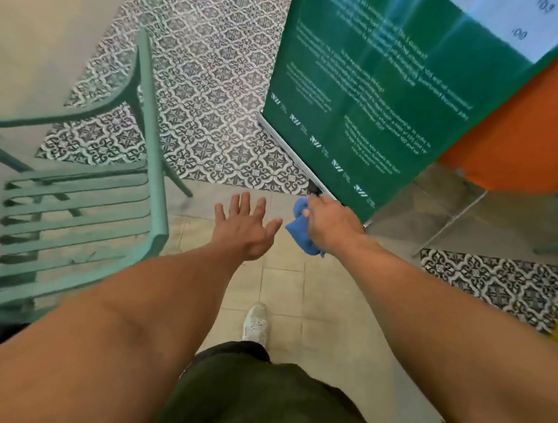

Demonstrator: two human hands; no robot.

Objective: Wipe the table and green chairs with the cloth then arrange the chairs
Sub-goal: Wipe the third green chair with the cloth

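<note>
With the right hand (pixel 331 227) gripping the bunched blue cloth (pixel 301 229) at 12 o'clock and the left hand (pixel 243 225) spread empty, the green chair (pixel 74 210) at 9 o'clock could be bumped in passing, I think.

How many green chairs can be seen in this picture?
1. The green chair stands at the left, beside the open left hand. The right hand holds the blue cloth. Other chairs may be outside the view.
</note>
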